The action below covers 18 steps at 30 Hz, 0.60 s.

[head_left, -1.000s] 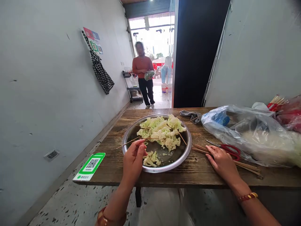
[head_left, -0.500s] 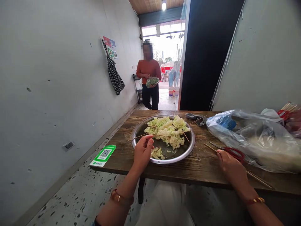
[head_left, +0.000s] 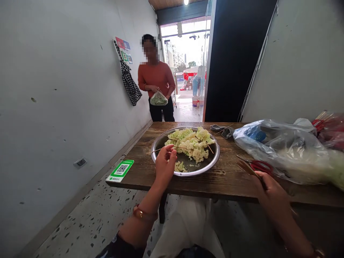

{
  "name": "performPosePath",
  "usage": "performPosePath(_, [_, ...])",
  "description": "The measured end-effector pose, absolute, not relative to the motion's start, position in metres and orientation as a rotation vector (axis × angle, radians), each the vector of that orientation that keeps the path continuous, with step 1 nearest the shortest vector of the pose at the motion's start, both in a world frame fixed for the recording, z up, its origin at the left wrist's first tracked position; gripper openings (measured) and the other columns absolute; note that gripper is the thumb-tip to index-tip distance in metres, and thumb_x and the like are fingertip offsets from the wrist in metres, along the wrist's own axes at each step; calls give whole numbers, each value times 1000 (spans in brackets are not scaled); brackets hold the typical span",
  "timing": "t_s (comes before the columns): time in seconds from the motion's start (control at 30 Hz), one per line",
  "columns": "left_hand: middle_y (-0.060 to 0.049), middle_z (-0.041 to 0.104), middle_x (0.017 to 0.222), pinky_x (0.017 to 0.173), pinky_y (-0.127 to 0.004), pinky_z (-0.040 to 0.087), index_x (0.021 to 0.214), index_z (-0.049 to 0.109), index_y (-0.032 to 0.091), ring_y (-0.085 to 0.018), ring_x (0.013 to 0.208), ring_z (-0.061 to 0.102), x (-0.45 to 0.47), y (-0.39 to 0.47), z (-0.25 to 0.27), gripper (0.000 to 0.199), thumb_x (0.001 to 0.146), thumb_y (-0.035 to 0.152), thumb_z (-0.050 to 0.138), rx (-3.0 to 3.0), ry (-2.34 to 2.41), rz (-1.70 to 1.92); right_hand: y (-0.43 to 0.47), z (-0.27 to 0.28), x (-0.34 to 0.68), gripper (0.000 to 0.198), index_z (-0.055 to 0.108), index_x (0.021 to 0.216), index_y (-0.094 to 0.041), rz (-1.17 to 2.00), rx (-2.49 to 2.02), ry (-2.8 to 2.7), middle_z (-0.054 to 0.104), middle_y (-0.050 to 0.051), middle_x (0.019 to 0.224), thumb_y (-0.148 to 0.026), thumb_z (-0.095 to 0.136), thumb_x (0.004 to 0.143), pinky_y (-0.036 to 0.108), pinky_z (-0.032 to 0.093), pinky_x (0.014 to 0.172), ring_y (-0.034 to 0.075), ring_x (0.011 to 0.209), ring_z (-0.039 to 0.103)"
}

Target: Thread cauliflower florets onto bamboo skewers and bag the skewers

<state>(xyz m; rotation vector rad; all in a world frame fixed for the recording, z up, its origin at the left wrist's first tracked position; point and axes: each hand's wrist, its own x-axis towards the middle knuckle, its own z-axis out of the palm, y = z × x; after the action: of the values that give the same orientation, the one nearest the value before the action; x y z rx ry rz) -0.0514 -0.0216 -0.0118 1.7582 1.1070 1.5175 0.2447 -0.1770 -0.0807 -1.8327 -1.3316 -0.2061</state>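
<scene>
Since a second ago, our right hand [head_left: 274, 193] has gone from lying flat over the bundle of skewers [head_left: 247, 167] to picking it up, and the person in the orange top [head_left: 157, 77] has walked in much closer, now just past the far edge of the tabletop [head_left: 199, 186]. Our right grip is wrapped around those skewers, thumb on top, tips poking out toward the basin, though the hand's a bit blurry. Our left hand [head_left: 165, 166] has pretty much stayed put over the near left side of the metal basin [head_left: 211, 165], thumb and fingertips close together. A thin skewer [head_left: 153, 152] crosses the rim right by it, but we honestly can't tell if that grip is pinching anything. Cauliflower [head_left: 185, 144] is heaped across the far side of the basin with a few skewers among it, plus a smaller piece [head_left: 180, 166] near our left wrist. Just beyond our right hand we've got red-handled scissors [head_left: 254, 165], lying next to a big clear plastic bag [head_left: 301, 154], with a grey cloth [head_left: 227, 132] behind the basin. Over on the left corner there's a green-and-white QR code card [head_left: 122, 170]. Our visitor's holding a bag of greens [head_left: 159, 99] at waist height, and a checked apron [head_left: 130, 84] hangs on the wall.
</scene>
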Motion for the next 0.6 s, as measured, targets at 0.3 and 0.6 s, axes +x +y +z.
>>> performPosePath(0.3, [-3,61,86,70,-25,47,97,63,18,-12,77,56,5,-80,3,12,88,21,54,2160,733,1362,-186,-54,181,29,58,89,-21,356,-1574,-1195,58,-1,67,-46,45,93,26,42,58,16,60,54])
performPosePath(0.6, [-2,59,78,62,-23,42,85,66,16,-11,68,52,26,-96,6,9,83,23,60,2034,730,1066,-190,-51,165,25,56,82,-21,386,-1533,-1253,55,-3,66,-40,47,94,25,38,60,14,62,51])
